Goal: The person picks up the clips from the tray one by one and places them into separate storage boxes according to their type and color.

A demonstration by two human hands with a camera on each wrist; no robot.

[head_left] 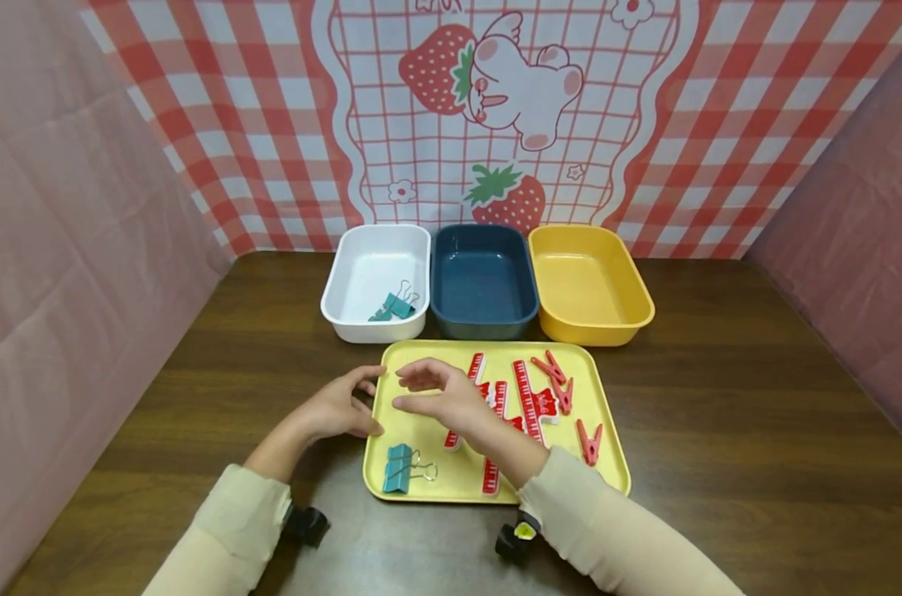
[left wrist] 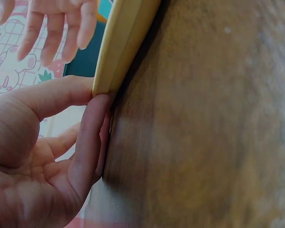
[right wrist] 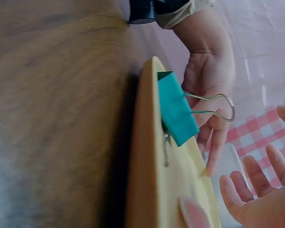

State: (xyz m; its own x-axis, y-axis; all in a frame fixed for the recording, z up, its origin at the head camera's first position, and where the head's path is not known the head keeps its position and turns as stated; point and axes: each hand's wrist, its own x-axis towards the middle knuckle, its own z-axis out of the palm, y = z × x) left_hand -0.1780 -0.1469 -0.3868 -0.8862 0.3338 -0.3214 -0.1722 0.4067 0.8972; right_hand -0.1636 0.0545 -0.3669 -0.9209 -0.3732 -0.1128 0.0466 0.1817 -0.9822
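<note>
My left hand (head_left: 339, 406) is at the left edge of the yellow tray (head_left: 421, 426), thumb and fingertips touching its rim (left wrist: 107, 71) some way apart. Above the tray's left half hovers my right hand (head_left: 451, 401), fingers loosely bent, thumb spread away, nothing between them. A teal binder clip (head_left: 397, 469) with wire handles lies in the near left corner of the tray; it looks large in the right wrist view. Several red and white rulers (head_left: 527, 397) lie across the middle, partly hidden under my right hand and forearm. Red clothespins (head_left: 564, 396) lie along the right side.
Behind the tray stand three bins side by side: a white bin (head_left: 334, 306) with teal binder clips (head_left: 399, 305) inside, a dark blue bin (head_left: 484, 329) and a yellow bin (head_left: 596, 333). A checked strawberry cloth (head_left: 257, 124) hangs behind the wooden table (head_left: 719, 397).
</note>
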